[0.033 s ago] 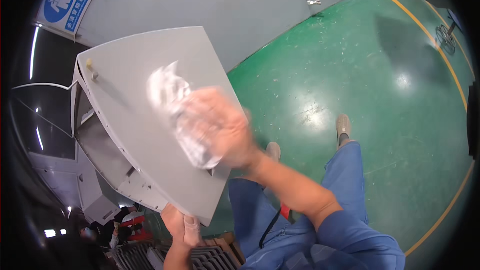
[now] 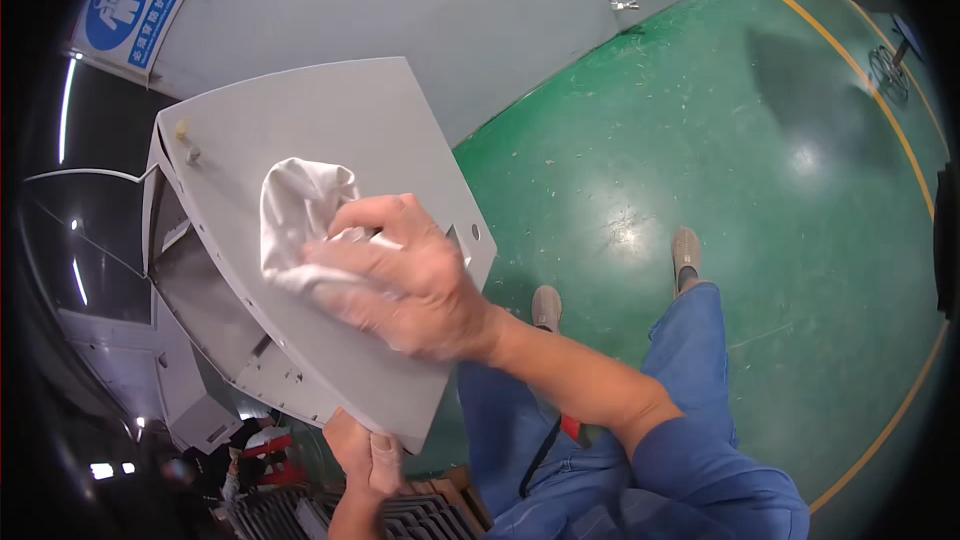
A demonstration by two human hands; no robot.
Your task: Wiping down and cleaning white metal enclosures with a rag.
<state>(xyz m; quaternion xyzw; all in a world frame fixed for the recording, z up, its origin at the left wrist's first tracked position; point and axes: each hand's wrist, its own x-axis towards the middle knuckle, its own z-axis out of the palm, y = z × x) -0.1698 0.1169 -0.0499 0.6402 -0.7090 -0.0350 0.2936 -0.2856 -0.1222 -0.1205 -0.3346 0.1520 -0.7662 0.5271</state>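
Grips a bunched white cloth (image 2: 290, 205) in the right hand (image 2: 425, 290), with fingers curled and clamped on the folds, slightly blurred along the lower side. Holds the cloth over the broad flat face of a grey metal box (image 2: 400, 130), close to the middle of that face and seemingly touching it. Clasps the lowest corner of the box with the left hand (image 2: 362, 450), closed about the edge, with fingertips partly hidden. Bears, at the upper left of the same face, a yellowish knob (image 2: 181, 128) and a grey knob (image 2: 193, 154), just beside each other, and near the right edge a round hole (image 2: 475, 232). Gapes along the left side, baring a hollow inside (image 2: 210, 305). Stands on a green floor (image 2: 600, 140) in pale brown shoes (image 2: 686, 250) and blue trousers (image 2: 690, 340), with a blue sleeve (image 2: 700, 470) pushed up to the right elbow and a red tag (image 2: 570, 427) near the waist. Overlooks, beside the left forearm, a row of dark grey slats (image 2: 410, 520). Faces, beyond the box, a grey wall (image 2: 400, 0) with a blue and white sign (image 2: 118, 8) at the far left and a metal tap (image 2: 622, 5) farther right. Takes in a yellow line (image 2: 825, 32) across the floor, well apart from the box.
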